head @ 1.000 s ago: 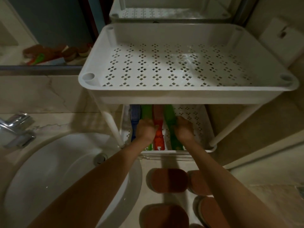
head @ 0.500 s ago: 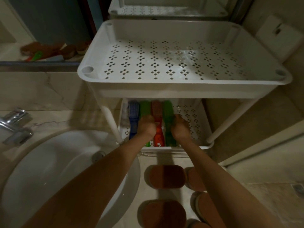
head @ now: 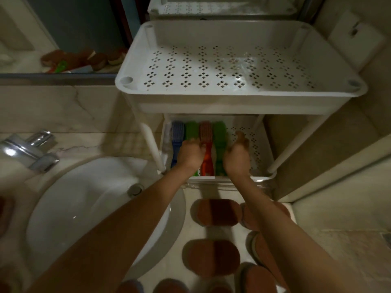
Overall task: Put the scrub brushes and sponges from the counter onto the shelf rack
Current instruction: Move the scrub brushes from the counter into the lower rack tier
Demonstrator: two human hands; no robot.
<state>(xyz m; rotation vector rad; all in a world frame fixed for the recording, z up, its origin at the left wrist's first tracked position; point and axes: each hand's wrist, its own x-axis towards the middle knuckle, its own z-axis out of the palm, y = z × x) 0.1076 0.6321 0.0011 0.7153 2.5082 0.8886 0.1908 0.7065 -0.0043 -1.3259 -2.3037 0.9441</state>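
The white shelf rack's lower tray (head: 257, 144) holds a row of scrub brushes side by side: blue (head: 177, 136), green (head: 191, 131), red (head: 206, 132) and another green (head: 220, 134). My left hand (head: 191, 154) lies over the left green brush, its curled fingers against the red one. Just right of the right-hand green brush, my right hand (head: 238, 155) hovers over the tray with fingers apart and nothing in it. Several brown oval sponges (head: 218, 212) lie on the counter in front of the rack, some partly hidden by my right arm.
The rack's perforated upper tray (head: 232, 66) overhangs the lower one and holds nothing. A white sink (head: 84, 208) with a chrome faucet (head: 31, 151) sits to the left. A mirror (head: 63, 39) behind reflects sponges. A wall stands close on the right.
My right hand has come off the right green brush, shifted right and spread its fingers. My left hand stays on the brushes. The view has dropped slightly toward the rack.
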